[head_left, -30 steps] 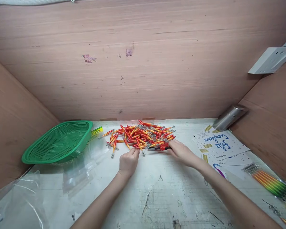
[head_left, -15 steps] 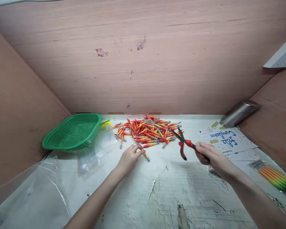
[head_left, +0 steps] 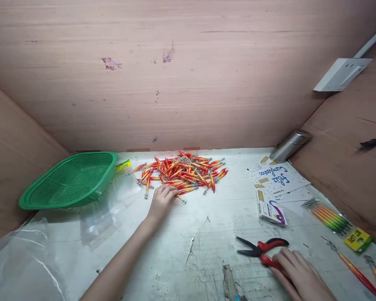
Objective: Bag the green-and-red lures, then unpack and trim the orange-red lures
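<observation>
A heap of red-orange fishing lures (head_left: pixel 181 173) lies at the back of the white worktop (head_left: pixel 207 234). My left hand (head_left: pixel 161 200) rests at the heap's near edge, fingers curled round one lure. My right hand (head_left: pixel 297 274) is low at the front right, its fingers lying on the lower handle of red-and-black pliers (head_left: pixel 261 248), which lie flat on the worktop with their jaws pointing left.
A green mesh basket (head_left: pixel 65 180) stands at the left, with clear plastic bags (head_left: pixel 103 213) in front of it. Printed cards (head_left: pixel 277 179), a small box (head_left: pixel 269 209), a metal cylinder (head_left: pixel 290 145) and a packet of striped lures (head_left: pixel 335 219) lie to the right. Wooden walls enclose three sides.
My right hand picked the pliers up from beside the heap, carried them right and towards me, and set them on the worktop. My left hand has stayed at the heap's edge.
</observation>
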`<state>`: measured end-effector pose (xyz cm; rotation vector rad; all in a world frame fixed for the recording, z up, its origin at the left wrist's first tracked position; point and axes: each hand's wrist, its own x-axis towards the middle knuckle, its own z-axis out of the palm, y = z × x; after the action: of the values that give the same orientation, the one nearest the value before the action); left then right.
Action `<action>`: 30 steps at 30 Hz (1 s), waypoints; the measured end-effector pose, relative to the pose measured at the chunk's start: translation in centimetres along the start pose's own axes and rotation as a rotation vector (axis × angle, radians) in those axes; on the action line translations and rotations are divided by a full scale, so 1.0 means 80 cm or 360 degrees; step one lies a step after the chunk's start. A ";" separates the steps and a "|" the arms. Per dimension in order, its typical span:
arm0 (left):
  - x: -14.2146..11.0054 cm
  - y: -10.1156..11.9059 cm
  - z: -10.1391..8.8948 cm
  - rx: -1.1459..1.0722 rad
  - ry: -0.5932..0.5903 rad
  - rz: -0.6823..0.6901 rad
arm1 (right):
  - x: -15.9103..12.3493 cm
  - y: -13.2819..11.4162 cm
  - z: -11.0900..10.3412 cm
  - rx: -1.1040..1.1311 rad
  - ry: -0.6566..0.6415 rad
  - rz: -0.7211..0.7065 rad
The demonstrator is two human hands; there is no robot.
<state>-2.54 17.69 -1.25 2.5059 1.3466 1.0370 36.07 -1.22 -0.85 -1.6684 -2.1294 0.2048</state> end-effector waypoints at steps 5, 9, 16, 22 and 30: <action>0.006 0.001 -0.007 -0.0458 0.0320 -0.0380 | 0.135 -0.050 0.007 0.0230 -0.0048 0.0298; 0.015 0.000 -0.009 -0.0827 0.0650 -0.0774 | 0.242 -0.076 0.052 0.0153 -0.0019 0.0485; 0.012 0.043 -0.032 -0.1520 0.0819 -0.1262 | 0.279 -0.082 0.091 0.0049 0.0004 0.0828; -0.024 0.124 -0.047 -0.2044 0.0464 -0.1564 | 0.283 -0.076 0.087 0.0116 0.0059 0.0866; -0.053 0.153 -0.054 -0.2359 0.0357 -0.1688 | 0.290 -0.074 0.090 0.0085 0.0138 0.0921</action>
<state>1.74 6.18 4.68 0.5134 0.9775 1.2280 23.45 20.31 0.36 -2.1765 -1.5166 0.3457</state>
